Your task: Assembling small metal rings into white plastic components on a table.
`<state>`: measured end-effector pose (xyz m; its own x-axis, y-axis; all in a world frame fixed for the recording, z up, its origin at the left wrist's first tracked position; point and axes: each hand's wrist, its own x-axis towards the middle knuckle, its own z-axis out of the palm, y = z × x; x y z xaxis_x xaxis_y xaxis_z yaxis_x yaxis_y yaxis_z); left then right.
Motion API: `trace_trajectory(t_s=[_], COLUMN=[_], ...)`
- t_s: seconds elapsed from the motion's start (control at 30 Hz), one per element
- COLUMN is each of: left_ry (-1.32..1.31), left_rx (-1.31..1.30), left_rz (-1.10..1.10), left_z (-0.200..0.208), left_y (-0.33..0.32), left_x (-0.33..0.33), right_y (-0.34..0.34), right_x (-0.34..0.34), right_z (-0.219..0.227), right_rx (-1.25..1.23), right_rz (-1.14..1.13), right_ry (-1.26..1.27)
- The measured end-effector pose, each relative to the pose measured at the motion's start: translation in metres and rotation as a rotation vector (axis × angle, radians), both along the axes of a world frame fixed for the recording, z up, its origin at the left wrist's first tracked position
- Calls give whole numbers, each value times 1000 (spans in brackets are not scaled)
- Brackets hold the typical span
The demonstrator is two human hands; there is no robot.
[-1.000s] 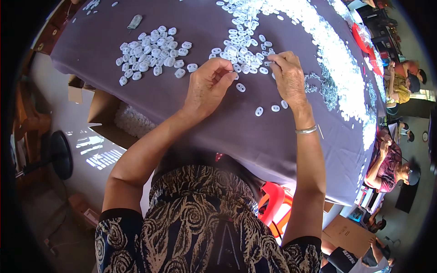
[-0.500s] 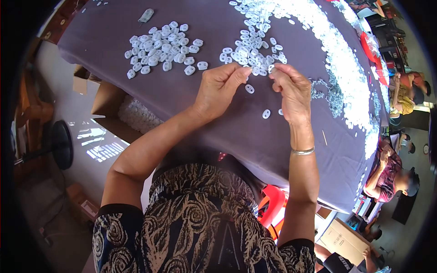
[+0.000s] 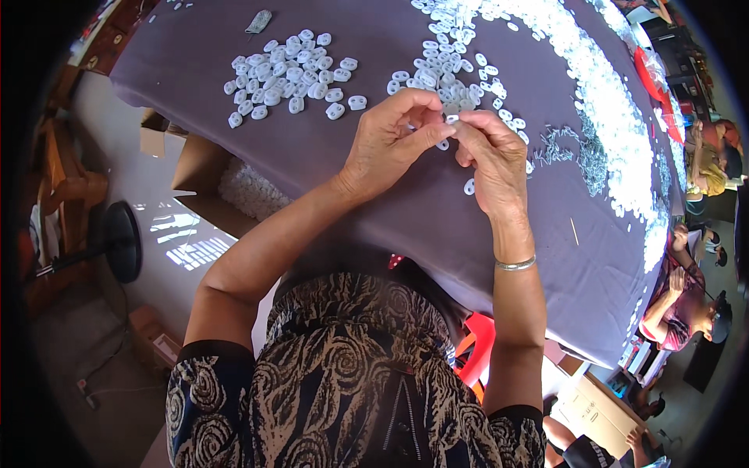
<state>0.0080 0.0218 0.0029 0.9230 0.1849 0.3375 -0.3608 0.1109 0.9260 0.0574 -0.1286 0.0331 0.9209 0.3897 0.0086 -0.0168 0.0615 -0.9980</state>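
My left hand (image 3: 390, 144) and my right hand (image 3: 497, 162) meet fingertip to fingertip over the near part of the table. Between their pinched fingers is a small white plastic cord-lock piece (image 3: 451, 119), partly covered by the fingertips. Just beyond them lies a cluster of white two-holed cord-lock pieces (image 3: 449, 66). One loose piece (image 3: 469, 186) rests beside my right wrist. Farther left, a separate heap of similar pieces (image 3: 285, 70) is spread on the cloth.
A long bank of small white parts (image 3: 605, 101) curves along the right, beside a grey pile of tiny springs (image 3: 591, 152). A thin stick (image 3: 574, 232) lies on the dark tablecloth (image 3: 374, 226). An open carton (image 3: 207, 175) stands below the left edge. Other people sit at right.
My hands were apart, with a white piece at the right fingertips; now they have come together around a piece. The whole view has shifted slightly.
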Motion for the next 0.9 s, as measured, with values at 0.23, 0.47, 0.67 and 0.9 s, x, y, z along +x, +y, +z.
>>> trace_trajectory(t_s=[0.23,0.47,0.67,0.9], left_ry=[105,83,82,12], left_rx=[-57,15,109,354], left_rz=[-91,-49,-23,-37], left_z=[2,-1,-3,-7], left_y=[7,2,1,5], left_x=[-1,-1,-1,-1], right_y=[1,-3,-1,-5], right_x=[-1,3,1,3], right_z=[0,-2,-4,-6], right_rx=[59,-12,-128,-207], right_rz=[98,69,77,94], right_ry=[81,14,-150,-103])
